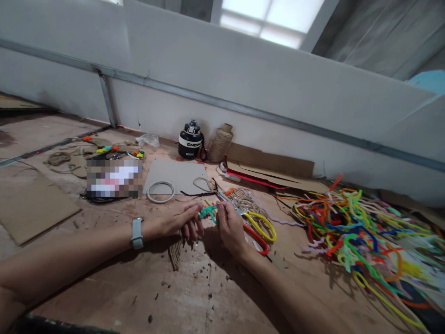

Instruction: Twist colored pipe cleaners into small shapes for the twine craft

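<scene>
Teal strand (207, 211), pinched in the right hand (230, 227), meets the left hand (182, 221), grip unclear, near scissors (248, 216) and coiled cord (247, 200).

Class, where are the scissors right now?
In the head view, the scissors lie just right of centre, between the right hand and the colourful strand pile.

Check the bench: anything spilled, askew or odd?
Dark specks litter the near tabletop like loose debris; too small to identify. At right, fuzzy coloured strands sprawl in a tangle, unlike the neatly wound twine. Nothing looks clearly damaged.
</scene>
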Action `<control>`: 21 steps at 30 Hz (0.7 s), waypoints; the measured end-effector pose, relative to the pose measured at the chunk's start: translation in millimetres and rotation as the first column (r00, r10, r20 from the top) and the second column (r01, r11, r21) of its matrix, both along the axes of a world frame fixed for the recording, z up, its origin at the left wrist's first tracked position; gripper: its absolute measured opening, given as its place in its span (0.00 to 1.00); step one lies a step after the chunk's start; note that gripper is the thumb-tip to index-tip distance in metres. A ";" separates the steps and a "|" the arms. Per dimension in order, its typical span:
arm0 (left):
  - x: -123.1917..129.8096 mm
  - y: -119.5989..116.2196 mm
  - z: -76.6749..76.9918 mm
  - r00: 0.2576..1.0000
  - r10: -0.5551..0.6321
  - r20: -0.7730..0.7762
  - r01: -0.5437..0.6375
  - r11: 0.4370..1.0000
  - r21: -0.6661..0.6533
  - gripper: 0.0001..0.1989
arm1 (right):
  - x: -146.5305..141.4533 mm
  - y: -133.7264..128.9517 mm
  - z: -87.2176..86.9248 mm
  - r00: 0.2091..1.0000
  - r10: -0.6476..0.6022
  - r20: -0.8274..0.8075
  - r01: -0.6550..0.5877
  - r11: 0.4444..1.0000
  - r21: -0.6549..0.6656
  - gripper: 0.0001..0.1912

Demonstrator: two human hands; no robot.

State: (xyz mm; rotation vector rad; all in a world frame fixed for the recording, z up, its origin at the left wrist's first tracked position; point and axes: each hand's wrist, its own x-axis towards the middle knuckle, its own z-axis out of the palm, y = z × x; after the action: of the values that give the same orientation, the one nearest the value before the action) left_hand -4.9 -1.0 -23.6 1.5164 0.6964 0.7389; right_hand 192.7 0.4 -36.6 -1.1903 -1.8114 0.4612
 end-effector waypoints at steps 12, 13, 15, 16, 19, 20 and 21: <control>4.6 1.5 -5.4 0.998 -0.055 -0.018 0.052 0.991 -0.124 0.17 | 1.1 2.1 -4.7 0.999 -0.015 -0.049 0.014 1.000 -0.005 0.16; 4.5 1.7 -5.9 0.998 -0.055 -0.013 0.053 0.991 -0.127 0.17 | 1.1 2.0 -5.1 0.999 -0.013 -0.049 0.012 1.000 -0.005 0.16; 4.1 1.7 -6.1 0.999 -0.054 -0.008 0.053 0.991 -0.122 0.17 | 1.0 1.7 -5.0 0.999 -0.010 -0.042 0.010 1.000 -0.001 0.17; 3.8 1.7 -5.9 0.999 -0.052 -0.006 0.050 0.992 -0.119 0.17 | 0.9 1.4 -4.7 0.999 -0.009 -0.035 0.009 1.000 0.005 0.17; 3.2 1.7 -5.2 0.999 -0.052 -0.005 0.051 0.992 -0.113 0.19 | 0.3 0.1 -3.4 1.000 0.007 -0.011 -0.007 1.000 0.020 0.16; 3.3 1.7 -5.2 0.999 -0.055 -0.003 0.054 0.992 -0.113 0.19 | 0.1 -0.4 -3.1 1.000 0.015 -0.005 -0.015 1.000 0.024 0.16; 3.5 1.8 -5.3 0.998 -0.057 0.002 0.057 0.992 -0.115 0.19 | -0.1 -0.9 -3.0 1.000 0.022 0.000 -0.022 0.999 0.026 0.16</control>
State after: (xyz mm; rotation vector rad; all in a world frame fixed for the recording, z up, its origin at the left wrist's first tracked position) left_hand -1.5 0.8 -28.9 1.4261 0.6823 0.6446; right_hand 192.6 -0.5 -39.6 -1.1532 -1.8266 0.4496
